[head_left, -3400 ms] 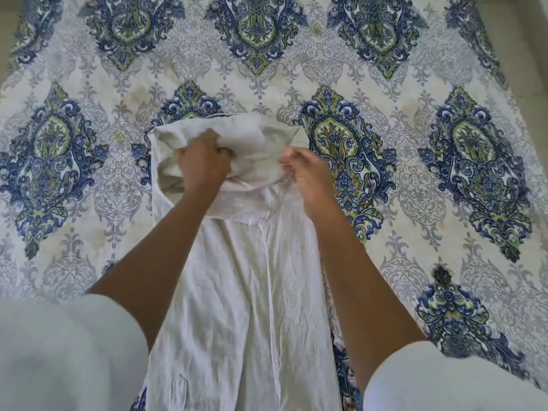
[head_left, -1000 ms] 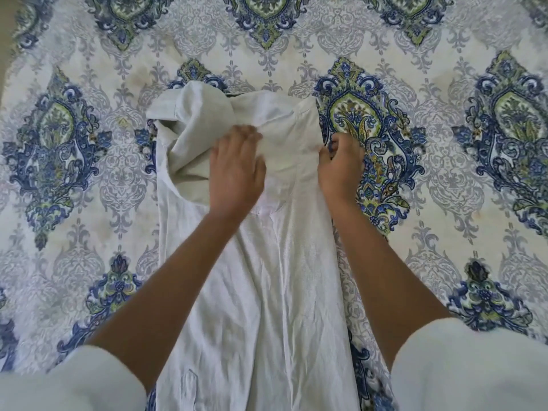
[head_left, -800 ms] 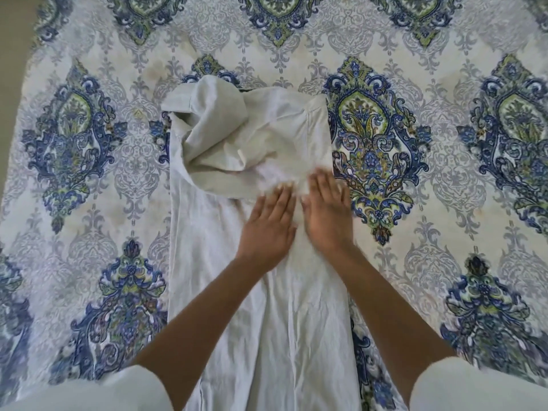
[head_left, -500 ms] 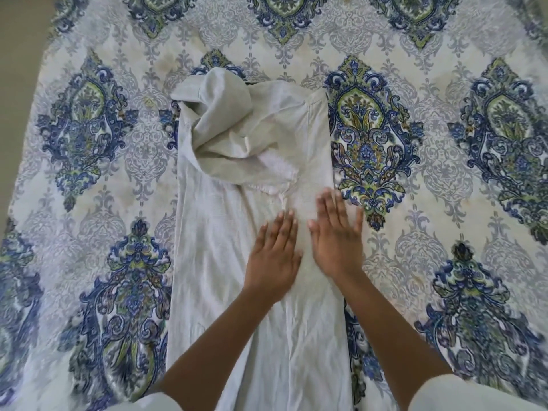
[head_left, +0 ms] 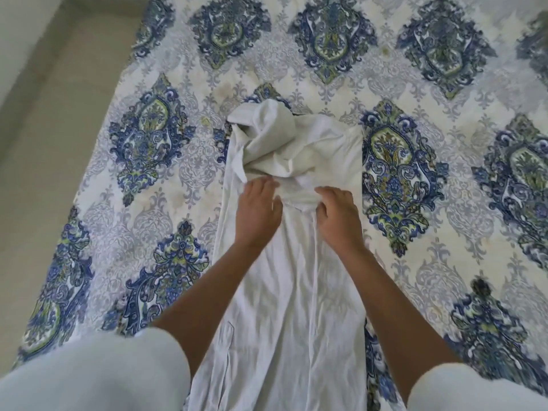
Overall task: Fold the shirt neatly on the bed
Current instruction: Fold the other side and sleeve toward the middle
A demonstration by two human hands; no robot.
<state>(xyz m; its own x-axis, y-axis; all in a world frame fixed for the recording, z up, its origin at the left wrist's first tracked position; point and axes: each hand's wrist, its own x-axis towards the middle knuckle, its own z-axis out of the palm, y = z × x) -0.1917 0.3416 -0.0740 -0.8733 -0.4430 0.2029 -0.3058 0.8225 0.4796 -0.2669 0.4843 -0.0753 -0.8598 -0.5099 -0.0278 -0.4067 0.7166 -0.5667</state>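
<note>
nearest the camera, behind both wrists, the left sleeve (head_left: 98, 372) and the right sleeve (head_left: 480, 387) fill the lower corners, both white. bare forearms reach out from them over the shirt (head_left: 296, 307).

the shirt lies on the bed (head_left: 415, 84) as a long narrow strip with its sides turned in. it runs from under the forearms to beyond the fingertips. it is white, thin and soft-looking, with fine lengthwise creases and a raised seam line just inside the right wrist.

the left hand (head_left: 258, 212) rests on the cloth with its fingers (head_left: 261, 185) fairly straight and a little spread. it holds nothing that shows, and its tips touch the near edge of the bunched flap (head_left: 284, 149). the right hand (head_left: 341, 218) sits just beside it. its fingers (head_left: 324, 192) are bent at the knuckles, with the tips on that same edge. whether they pinch the cloth or only press it is too blurred to tell.

beyond the fingertips the bunched flap is heaped and twisted, higher past the left fingers and flatter past the right. further out on both sides spreads the patterned sheet (head_left: 154, 137), blue and green medallions on a pale ground. far to the left of the left fingers a strip of bare floor (head_left: 44, 143) shows.

the step in hand looks like tidying the top end before the strip is folded crosswise. next, i judge, both hands must spread that heap flat and square with the strip's edges, or a lump gets folded in.
</note>
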